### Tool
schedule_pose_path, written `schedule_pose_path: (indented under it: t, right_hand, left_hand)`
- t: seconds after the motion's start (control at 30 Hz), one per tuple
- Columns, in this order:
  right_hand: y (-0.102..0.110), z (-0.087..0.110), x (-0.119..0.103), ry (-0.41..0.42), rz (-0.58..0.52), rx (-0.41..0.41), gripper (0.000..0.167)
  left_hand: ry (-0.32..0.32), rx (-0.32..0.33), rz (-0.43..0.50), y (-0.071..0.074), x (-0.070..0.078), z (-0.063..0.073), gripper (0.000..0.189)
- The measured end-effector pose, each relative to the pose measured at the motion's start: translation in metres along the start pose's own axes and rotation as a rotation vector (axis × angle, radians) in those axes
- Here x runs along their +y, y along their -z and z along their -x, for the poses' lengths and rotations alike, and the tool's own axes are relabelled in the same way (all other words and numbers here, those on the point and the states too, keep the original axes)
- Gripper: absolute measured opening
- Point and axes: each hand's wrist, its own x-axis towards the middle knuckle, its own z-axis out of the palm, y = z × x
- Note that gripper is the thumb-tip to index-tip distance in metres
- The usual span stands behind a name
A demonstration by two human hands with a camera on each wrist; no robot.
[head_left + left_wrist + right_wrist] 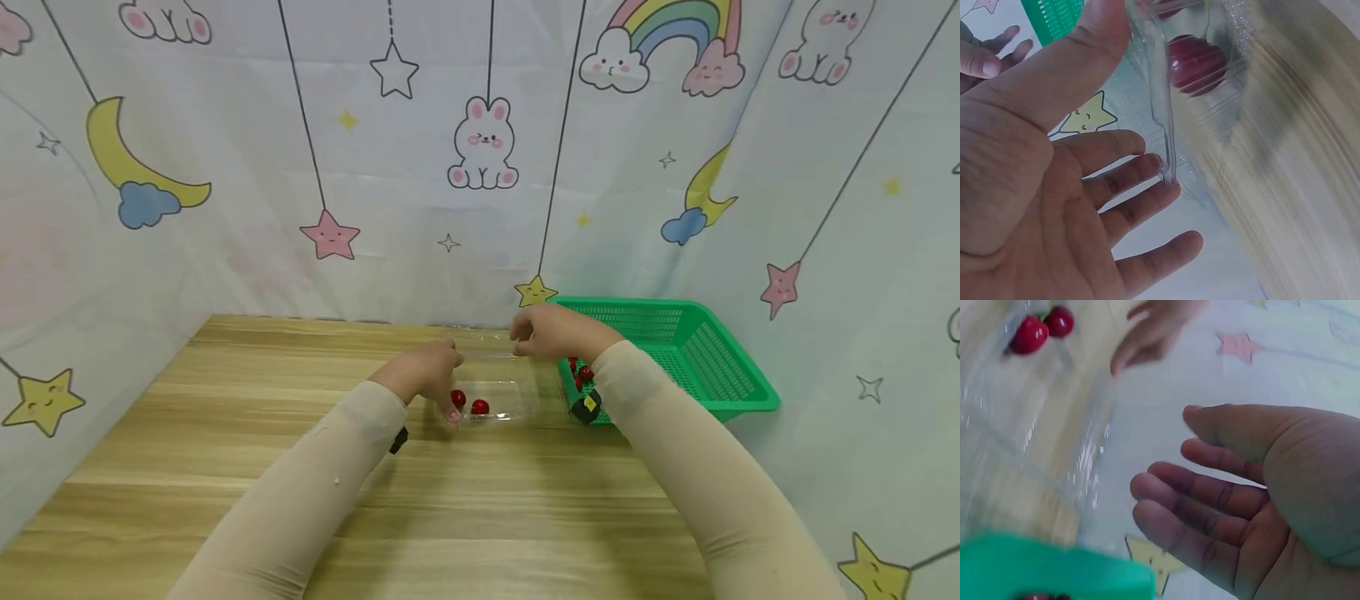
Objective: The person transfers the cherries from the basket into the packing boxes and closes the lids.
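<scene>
A clear plastic box [504, 415] with a clear lid [487, 343] raised at its back stands on the table. Inside lie two red cherries [480, 407], one showing a green stem in the left wrist view. At the box's left side is my left hand [423, 372], its thumb by the near corner and fingertips against the clear plastic rim [1166, 119]; the fingers are spread, not curled round it. My right hand [562, 331] hovers by the lid's right end. In the right wrist view its fingers are loosely bent, holding nothing.
A green plastic basket [720, 354] stands to the right, partly behind my right forearm. Several more cherries [586, 373] show at its left end. A patterned cloth [412, 167] hangs behind the wooden table [247, 392]. Dark wrist devices [587, 407] are on both arms.
</scene>
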Motion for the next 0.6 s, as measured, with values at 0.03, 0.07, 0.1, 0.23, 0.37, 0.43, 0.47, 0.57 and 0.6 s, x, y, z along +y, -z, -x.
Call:
schedule_pose_path:
  t: [0.03, 0.07, 0.1, 0.23, 0.37, 0.43, 0.47, 0.57, 0.6]
  right_hand:
    - [0.004, 0.002, 0.005, -0.005, -0.013, 0.013, 0.032]
    - [0.007, 0.004, 0.009, -0.014, -0.023, 0.022, 0.032]
    - [0.01, 0.006, 0.015, -0.025, -0.033, 0.028, 0.031]
    - [0.021, 0.011, 0.035, -0.081, -0.08, 0.039, 0.035]
    - [0.031, 0.017, 0.054, -0.127, -0.137, 0.062, 0.035]
    - [0.035, 0.02, 0.064, -0.144, -0.16, 0.07, 0.036]
    - [0.037, 0.021, 0.068, -0.152, -0.163, 0.074, 0.036]
    - [0.041, 0.023, 0.082, -0.176, -0.159, 0.068, 0.038]
    - [0.042, 0.023, 0.087, -0.184, -0.149, 0.065, 0.038]
  left_hand:
    - [0.002, 0.002, 0.003, 0.0, 0.0, 0.0, 0.11]
    - [0.004, 0.004, 0.003, 0.0, -0.001, 0.0, 0.11]
    - [0.005, 0.005, 0.002, 0.0, -0.001, 0.0, 0.11]
    - [0.011, 0.005, 0.001, 0.0, -0.001, 0.0, 0.109]
    - [0.015, 0.006, -0.004, 0.0, -0.001, 0.0, 0.108]
    - [0.013, 0.009, -0.008, 0.0, -0.001, 0.0, 0.109]
    - [0.011, 0.011, -0.01, -0.001, -0.001, 0.0, 0.108]
    - [0.006, 0.014, -0.012, -0.001, 0.0, 0.0, 0.108]
    - [0.006, 0.014, -0.011, -0.001, 0.0, 0.0, 0.109]
